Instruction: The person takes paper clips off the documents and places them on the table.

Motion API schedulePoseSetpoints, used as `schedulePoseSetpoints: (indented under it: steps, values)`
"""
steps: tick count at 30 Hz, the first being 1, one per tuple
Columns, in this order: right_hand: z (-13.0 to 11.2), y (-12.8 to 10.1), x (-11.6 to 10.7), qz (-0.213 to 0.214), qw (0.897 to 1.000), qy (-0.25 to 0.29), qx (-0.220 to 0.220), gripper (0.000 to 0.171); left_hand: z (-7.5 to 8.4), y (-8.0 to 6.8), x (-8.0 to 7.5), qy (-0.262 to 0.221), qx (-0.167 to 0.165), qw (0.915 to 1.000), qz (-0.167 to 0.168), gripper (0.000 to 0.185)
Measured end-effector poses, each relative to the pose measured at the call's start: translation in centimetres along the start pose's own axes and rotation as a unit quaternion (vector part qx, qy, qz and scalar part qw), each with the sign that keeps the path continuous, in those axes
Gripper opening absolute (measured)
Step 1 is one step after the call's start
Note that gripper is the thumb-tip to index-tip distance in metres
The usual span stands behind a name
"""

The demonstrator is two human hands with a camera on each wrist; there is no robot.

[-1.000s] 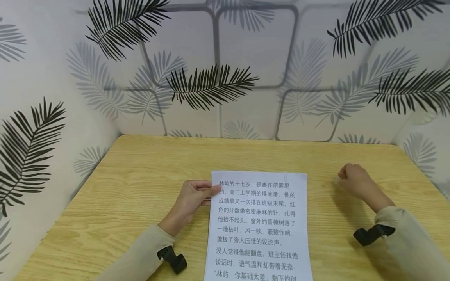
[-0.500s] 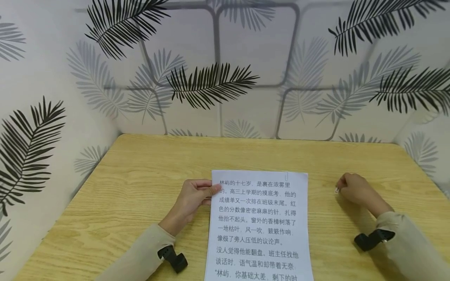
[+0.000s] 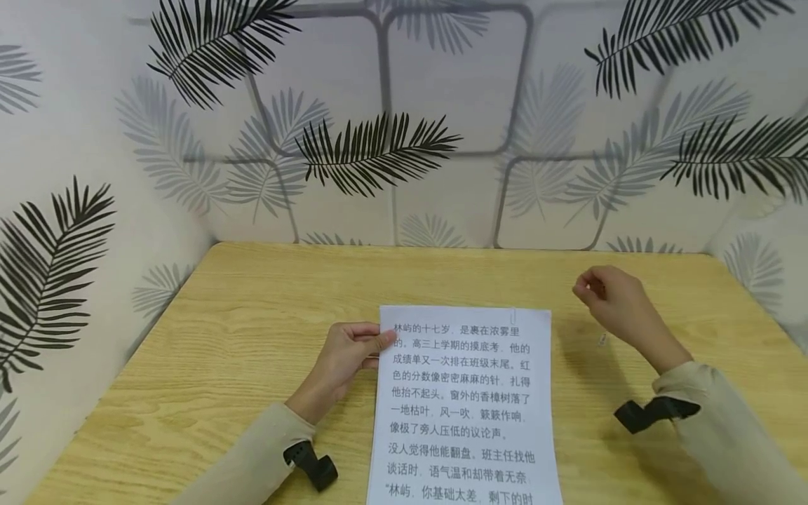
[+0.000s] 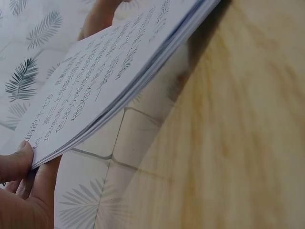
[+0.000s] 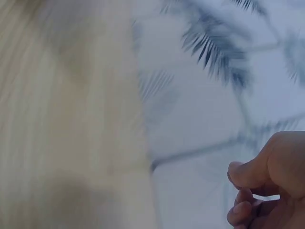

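Note:
My left hand (image 3: 346, 356) pinches the upper left edge of a stack of printed sheets (image 3: 463, 421). In the left wrist view the thumb lies on the top sheet and the fingers are beneath, with the stack's layered edge showing. A pale paper clip (image 3: 513, 317) sits on the stack's top edge, right of centre. To the right, my right hand (image 3: 615, 305) is raised above the table, its fingers curled with the thumb near them. No object shows at its fingertips in either view. Below it lies a small whitish object (image 3: 602, 339), too small to make out clearly.
The wooden table (image 3: 189, 393) reaches back to a wall (image 3: 442, 196) with a leaf pattern. Another patterned wall (image 3: 57, 161) borders the table on the left. Each wrist wears a black band, such as the right one (image 3: 656, 412).
My right hand moved down to the table beside the whitish object, then rose away from it, up and to the left. My left hand and the stack stayed put.

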State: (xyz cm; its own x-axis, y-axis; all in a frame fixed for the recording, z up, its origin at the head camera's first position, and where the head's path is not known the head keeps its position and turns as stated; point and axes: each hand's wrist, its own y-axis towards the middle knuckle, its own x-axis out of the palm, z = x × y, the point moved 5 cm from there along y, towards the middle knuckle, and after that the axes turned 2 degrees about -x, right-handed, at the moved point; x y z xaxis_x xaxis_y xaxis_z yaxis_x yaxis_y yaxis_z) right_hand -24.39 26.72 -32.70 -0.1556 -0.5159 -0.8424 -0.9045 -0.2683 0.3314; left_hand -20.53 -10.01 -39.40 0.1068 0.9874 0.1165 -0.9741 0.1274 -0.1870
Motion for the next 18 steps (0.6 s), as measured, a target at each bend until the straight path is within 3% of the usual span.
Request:
schedulePoseSetpoints:
  steps: [5, 9, 13, 18]
  values:
    - [-5.8, 1.6, -0.3, -0.047, 0.997, 0.051, -0.036, 0.011, 0.0, 0.0, -0.1, -0.002, 0.001, 1.0, -0.001, 0.019]
    - [-8.7, 1.7, 0.0, -0.09, 0.991, 0.065, -0.076, 0.009, 0.0, 0.0, 0.0, -0.004, 0.006, 1.0, -0.001, 0.02]
    - [-9.7, 1.5, 0.5, -0.108, 0.988, 0.051, -0.096, 0.008, 0.1, 0.0, 0.0, -0.007, 0.01, 0.9999, 0.001, 0.021]
    - [-9.6, 1.2, 0.7, -0.114, 0.989, 0.025, -0.092, 0.01, 0.0, 0.0, 0.1, -0.007, 0.01, 0.9999, -0.006, 0.022]
